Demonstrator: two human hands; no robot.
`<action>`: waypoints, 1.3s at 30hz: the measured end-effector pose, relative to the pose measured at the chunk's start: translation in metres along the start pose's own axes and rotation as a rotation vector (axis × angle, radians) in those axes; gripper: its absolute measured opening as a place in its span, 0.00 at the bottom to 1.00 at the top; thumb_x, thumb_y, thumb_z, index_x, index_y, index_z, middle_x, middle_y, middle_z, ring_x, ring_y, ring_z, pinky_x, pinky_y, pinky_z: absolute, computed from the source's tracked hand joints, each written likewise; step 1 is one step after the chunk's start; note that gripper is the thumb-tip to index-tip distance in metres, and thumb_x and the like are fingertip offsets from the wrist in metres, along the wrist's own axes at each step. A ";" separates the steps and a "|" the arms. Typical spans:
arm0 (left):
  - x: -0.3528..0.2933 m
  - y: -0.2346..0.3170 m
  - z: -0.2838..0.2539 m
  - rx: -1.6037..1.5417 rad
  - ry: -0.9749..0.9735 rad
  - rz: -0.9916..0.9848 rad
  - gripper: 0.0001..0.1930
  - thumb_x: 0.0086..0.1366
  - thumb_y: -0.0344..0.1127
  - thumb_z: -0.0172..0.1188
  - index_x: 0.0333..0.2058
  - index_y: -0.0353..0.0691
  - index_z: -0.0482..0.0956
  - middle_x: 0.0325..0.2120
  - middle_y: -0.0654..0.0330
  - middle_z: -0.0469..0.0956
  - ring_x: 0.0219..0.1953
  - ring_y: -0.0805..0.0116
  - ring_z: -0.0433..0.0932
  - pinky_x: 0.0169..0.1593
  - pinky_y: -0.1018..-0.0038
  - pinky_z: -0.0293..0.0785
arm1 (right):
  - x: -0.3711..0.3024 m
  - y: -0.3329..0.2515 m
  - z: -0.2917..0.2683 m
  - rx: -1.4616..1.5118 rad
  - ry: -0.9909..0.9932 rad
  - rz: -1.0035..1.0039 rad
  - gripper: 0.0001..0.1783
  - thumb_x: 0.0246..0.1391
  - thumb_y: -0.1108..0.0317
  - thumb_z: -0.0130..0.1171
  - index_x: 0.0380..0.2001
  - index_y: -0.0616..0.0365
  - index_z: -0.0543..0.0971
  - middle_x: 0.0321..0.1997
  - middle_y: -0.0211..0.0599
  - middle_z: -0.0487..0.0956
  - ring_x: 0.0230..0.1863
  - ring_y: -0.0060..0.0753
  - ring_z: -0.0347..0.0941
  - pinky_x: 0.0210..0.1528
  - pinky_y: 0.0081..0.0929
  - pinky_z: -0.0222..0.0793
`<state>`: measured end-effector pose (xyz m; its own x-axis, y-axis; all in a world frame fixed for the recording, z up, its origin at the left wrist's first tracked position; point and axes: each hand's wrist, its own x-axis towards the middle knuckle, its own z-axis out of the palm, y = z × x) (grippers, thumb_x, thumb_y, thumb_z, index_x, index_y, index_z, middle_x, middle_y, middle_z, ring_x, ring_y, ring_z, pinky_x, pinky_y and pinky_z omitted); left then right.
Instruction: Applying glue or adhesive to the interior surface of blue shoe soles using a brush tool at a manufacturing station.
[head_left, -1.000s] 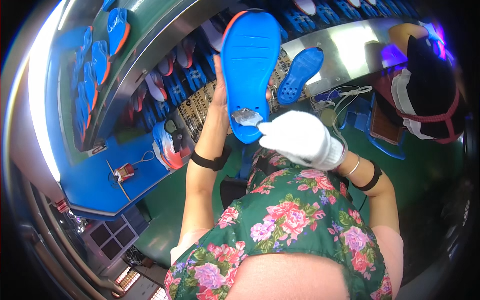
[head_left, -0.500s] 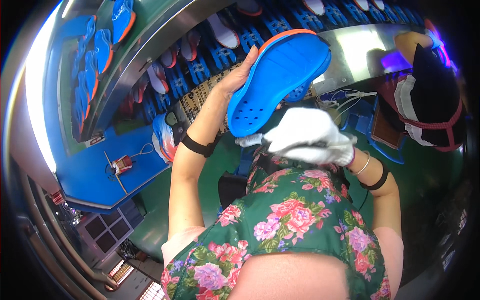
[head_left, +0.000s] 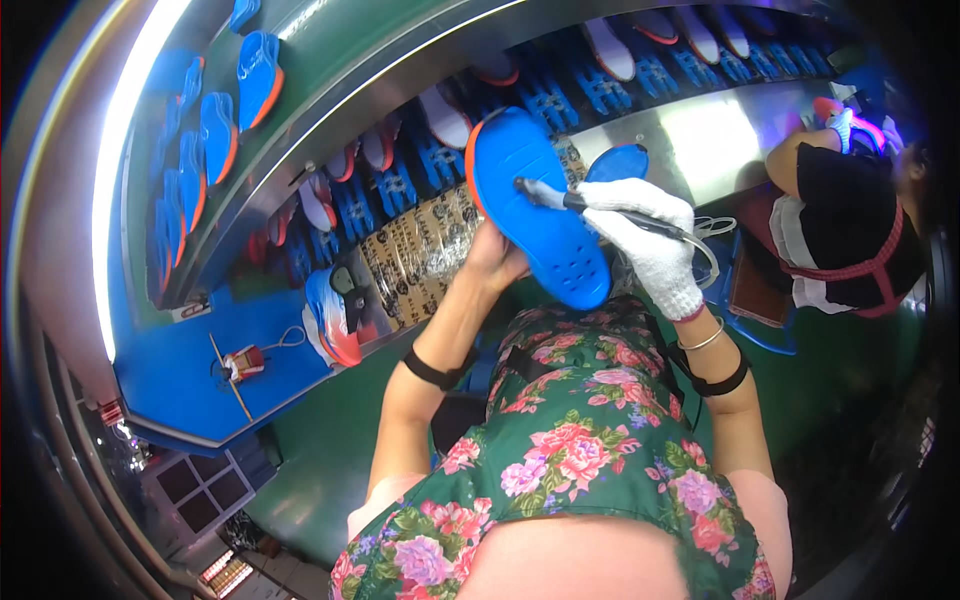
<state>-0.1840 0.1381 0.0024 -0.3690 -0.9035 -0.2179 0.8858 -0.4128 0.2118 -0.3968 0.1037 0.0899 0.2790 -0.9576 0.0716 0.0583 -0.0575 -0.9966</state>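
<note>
A blue shoe sole (head_left: 548, 238) with an orange edge is tilted up in front of me, its recessed inner face showing and a patch of small holes at its lower end. My bare left hand (head_left: 493, 258) grips it from beneath at the left edge, the fingers partly hidden behind it. In a white glove, my right hand (head_left: 648, 235) is closed around a dark-handled brush (head_left: 572, 201). The pale bristles rest against the middle of the sole's inner face. A thin pale tube loops beside the glove.
Behind the sole runs a line of blue racks (head_left: 440, 160) holding pale, red-edged shoe parts. Blue soles (head_left: 218, 135) stand on the upper left shelf. A multicoloured shoe (head_left: 328, 315) and a small pot (head_left: 243, 364) sit at left. At right is a co-worker (head_left: 850, 220).
The sole has turned and shifted, its holed end swinging from lower left to lower right. My right hand has risen and brought the brush onto the inner face.
</note>
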 end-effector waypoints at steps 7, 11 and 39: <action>-0.020 0.003 -0.028 0.039 -0.160 -0.178 0.30 0.76 0.48 0.49 0.66 0.31 0.62 0.60 0.38 0.71 0.56 0.38 0.77 0.53 0.41 0.80 | -0.002 0.005 -0.004 -0.261 -0.203 -0.364 0.10 0.50 0.75 0.71 0.38 0.58 0.87 0.40 0.39 0.87 0.42 0.36 0.84 0.46 0.30 0.79; -0.026 -0.006 -0.010 -0.366 0.010 -0.014 0.41 0.69 0.62 0.53 0.71 0.39 0.58 0.63 0.33 0.66 0.55 0.31 0.75 0.48 0.35 0.78 | -0.012 -0.002 0.000 -0.359 -0.119 -0.490 0.11 0.49 0.76 0.71 0.38 0.58 0.87 0.40 0.38 0.87 0.38 0.37 0.84 0.42 0.32 0.79; -0.033 -0.060 0.004 -0.026 0.066 0.124 0.45 0.61 0.64 0.60 0.71 0.46 0.60 0.66 0.48 0.68 0.67 0.45 0.68 0.69 0.44 0.63 | 0.006 -0.058 0.016 -0.595 -0.206 -0.788 0.19 0.45 0.76 0.70 0.44 0.55 0.87 0.46 0.43 0.86 0.45 0.44 0.83 0.47 0.36 0.78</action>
<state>-0.2261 0.1918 0.0006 -0.2376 -0.9376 -0.2540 0.9309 -0.2945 0.2161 -0.3829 0.1058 0.1485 0.5308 -0.5216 0.6679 -0.1744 -0.8385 -0.5162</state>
